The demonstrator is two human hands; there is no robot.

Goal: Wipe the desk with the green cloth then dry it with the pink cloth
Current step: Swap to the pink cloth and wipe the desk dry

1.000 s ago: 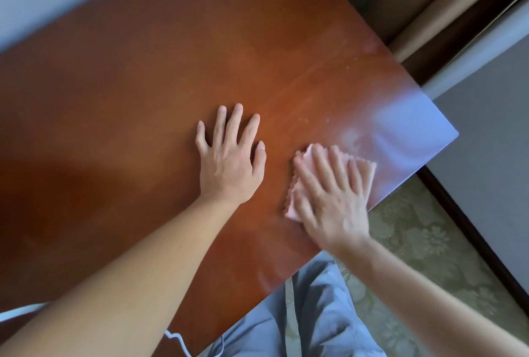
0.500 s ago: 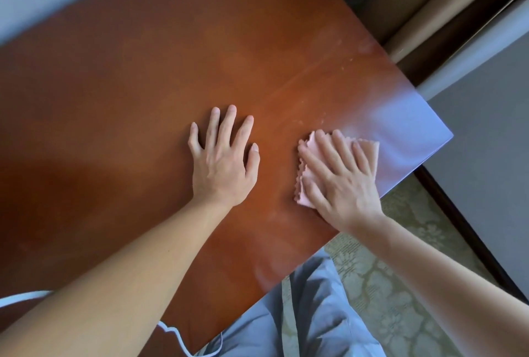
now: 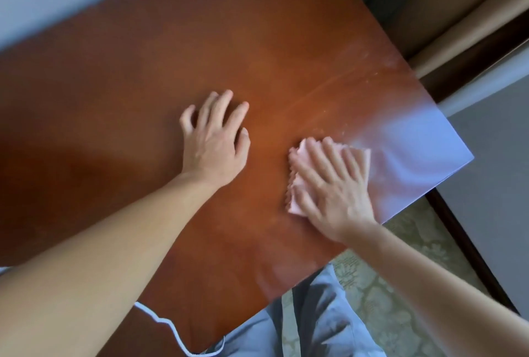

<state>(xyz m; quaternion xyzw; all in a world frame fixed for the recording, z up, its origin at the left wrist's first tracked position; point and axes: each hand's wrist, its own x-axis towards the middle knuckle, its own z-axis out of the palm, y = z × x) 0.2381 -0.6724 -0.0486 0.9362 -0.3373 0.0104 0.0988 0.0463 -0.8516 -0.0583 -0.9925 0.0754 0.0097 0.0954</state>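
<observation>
The pink cloth [image 3: 297, 182] lies flat on the reddish-brown wooden desk [image 3: 143, 99], near its right corner. My right hand [image 3: 335, 187] presses down on the cloth with straight fingers and covers most of it; only the cloth's left edge and top right corner show. My left hand [image 3: 214, 141] rests palm down on the bare desk a little to the left of the cloth, fingers spread. The green cloth is not in view.
The desk's right corner [image 3: 458, 156] shines with a pale glare. A white cable [image 3: 171, 328] hangs over the near edge. Below the edge are grey trousers [image 3: 309, 322] and patterned floor [image 3: 400, 270]. A grey wall [image 3: 492, 184] stands at the right.
My right hand slid the pink cloth away from the near edge, then slightly back. My left hand stayed in place, and its fingers now look a little lifted.
</observation>
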